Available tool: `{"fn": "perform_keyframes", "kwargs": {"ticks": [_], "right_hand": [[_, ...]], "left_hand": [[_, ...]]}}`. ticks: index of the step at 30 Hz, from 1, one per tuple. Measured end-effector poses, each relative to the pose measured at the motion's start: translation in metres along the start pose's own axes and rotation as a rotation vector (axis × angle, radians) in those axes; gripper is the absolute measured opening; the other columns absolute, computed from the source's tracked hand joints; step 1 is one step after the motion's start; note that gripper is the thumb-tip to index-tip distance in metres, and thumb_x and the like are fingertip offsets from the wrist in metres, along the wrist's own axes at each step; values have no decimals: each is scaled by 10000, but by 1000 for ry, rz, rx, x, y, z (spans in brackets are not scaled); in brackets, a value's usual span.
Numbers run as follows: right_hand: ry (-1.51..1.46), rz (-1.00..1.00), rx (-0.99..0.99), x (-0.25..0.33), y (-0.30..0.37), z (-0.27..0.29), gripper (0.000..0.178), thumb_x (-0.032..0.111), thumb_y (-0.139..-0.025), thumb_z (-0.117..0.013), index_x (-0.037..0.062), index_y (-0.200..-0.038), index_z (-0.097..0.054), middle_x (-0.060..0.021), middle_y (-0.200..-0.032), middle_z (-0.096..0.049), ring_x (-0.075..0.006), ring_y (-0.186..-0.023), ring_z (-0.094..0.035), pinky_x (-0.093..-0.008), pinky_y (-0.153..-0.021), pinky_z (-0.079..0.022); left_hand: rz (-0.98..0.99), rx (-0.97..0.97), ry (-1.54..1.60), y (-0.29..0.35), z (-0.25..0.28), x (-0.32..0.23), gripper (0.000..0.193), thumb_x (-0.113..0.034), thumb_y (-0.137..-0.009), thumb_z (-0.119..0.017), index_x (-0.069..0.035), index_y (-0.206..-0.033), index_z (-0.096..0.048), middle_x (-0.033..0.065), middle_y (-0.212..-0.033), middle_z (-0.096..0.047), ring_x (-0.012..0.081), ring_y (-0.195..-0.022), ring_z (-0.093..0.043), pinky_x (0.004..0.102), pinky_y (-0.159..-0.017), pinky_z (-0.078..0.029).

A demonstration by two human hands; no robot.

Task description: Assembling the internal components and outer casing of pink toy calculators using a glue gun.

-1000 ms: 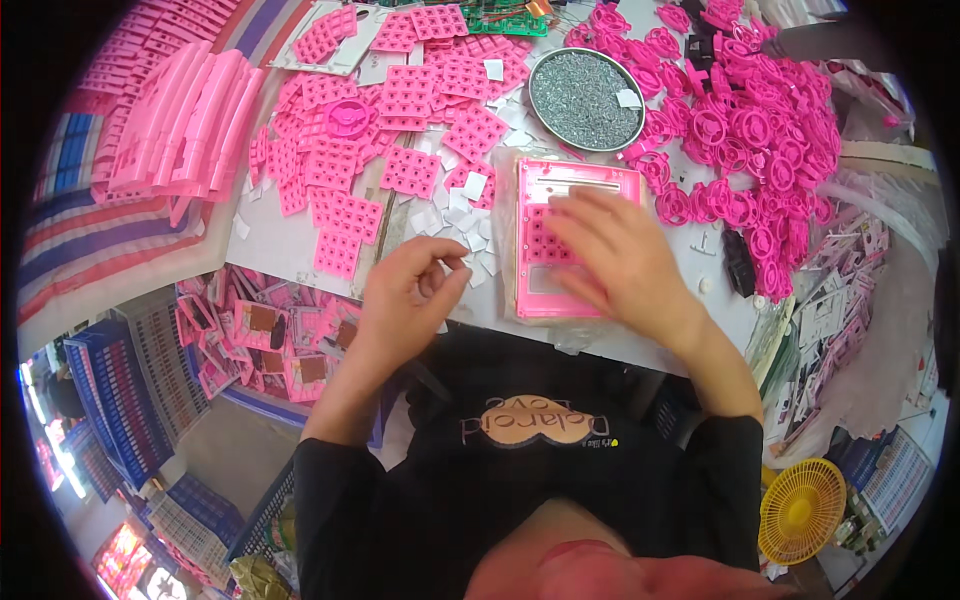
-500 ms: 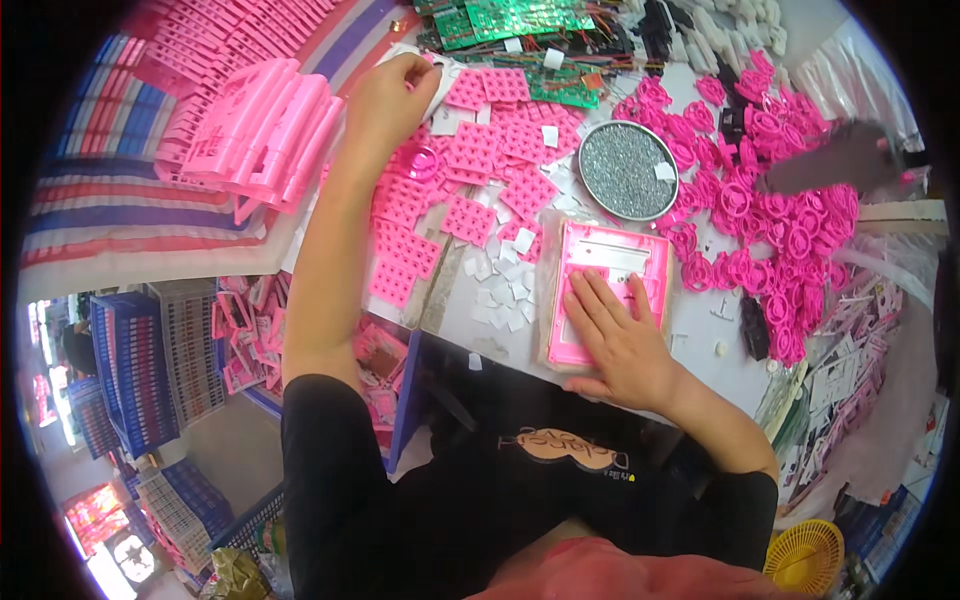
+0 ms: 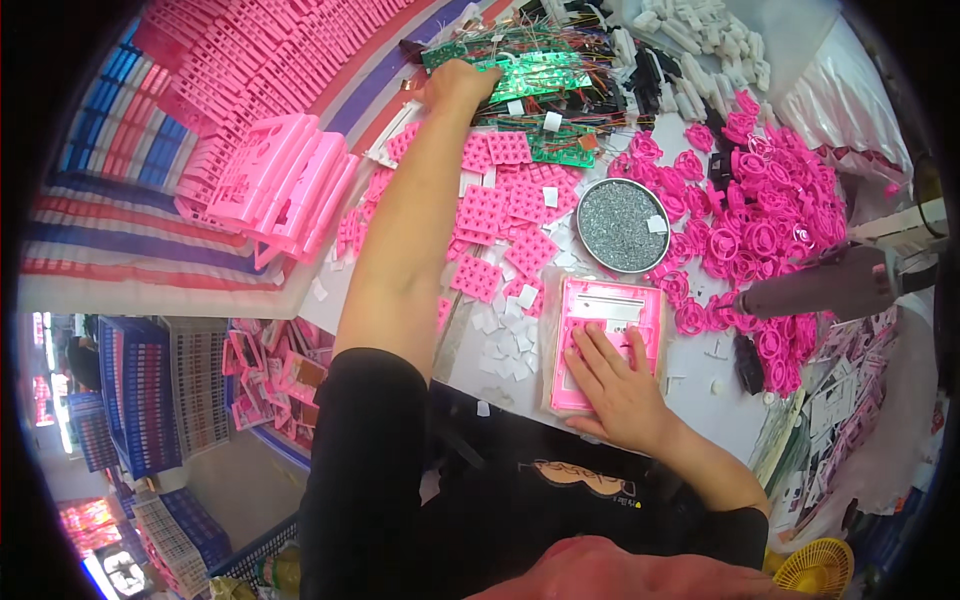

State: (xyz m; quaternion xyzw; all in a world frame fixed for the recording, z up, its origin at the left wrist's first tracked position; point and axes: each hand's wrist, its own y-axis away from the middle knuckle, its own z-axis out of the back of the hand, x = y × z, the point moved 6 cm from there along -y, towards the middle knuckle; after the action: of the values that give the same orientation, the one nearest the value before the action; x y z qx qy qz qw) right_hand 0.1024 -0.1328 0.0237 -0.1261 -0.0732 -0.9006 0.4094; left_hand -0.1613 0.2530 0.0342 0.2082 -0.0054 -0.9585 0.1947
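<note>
My right hand (image 3: 622,388) lies with fingers spread on a pink plastic casing (image 3: 570,375), pressing lightly against its inner face. The casing rests on a wrapped pad at the table's near edge and has a silver-white panel at its far end. My left arm reaches far forward, and my left hand (image 3: 458,88) is closed at the left end of a bright green circuit board (image 3: 545,76). That board lies among a heap of other boards with thin wires. Its fingertips are partly hidden. Below the forearm are pink button pads (image 3: 483,212).
A round tin of small screws (image 3: 622,228) stands beyond the casing. Pink ring-shaped parts (image 3: 770,220) heap up at right, under a grey power tool (image 3: 825,285). Pink casings (image 3: 285,190) stack at left. White paper squares (image 3: 508,345) lie near the casing; white parts (image 3: 700,40) sit at the back.
My left hand has moved right and farther away, from a white piece beside the button pads to the circuit boards. My right hand stays on the casing. The view has shifted slightly.
</note>
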Motion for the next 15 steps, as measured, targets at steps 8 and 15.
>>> {"fn": "perform_keyframes", "kwargs": {"ticks": [8, 15], "right_hand": [[5, -4, -29, 1, 1, -3, 803, 528, -835, -689, 32, -1430, -476, -184, -1531, -413, -323, -1476, -328, -648, -1158, -207], [-29, -19, -48, -1, 6, -3, 791, 510, -843, -692, 44, -1440, -466, -177, -1546, -391, -316, -1486, -309, -640, -1163, -207]], "left_hand": [[117, -99, 106, 18, -15, -47, 798, -364, -749, -803, 17, -1367, -474, 164, -1265, -667, 299, -1225, -607, 464, -1100, -297], [-70, 33, 268, 20, -30, -76, 583, -151, -779, -793, 27, -1269, -534, 211, -1131, -712, 377, -1075, -688, 441, -957, -533]]}}
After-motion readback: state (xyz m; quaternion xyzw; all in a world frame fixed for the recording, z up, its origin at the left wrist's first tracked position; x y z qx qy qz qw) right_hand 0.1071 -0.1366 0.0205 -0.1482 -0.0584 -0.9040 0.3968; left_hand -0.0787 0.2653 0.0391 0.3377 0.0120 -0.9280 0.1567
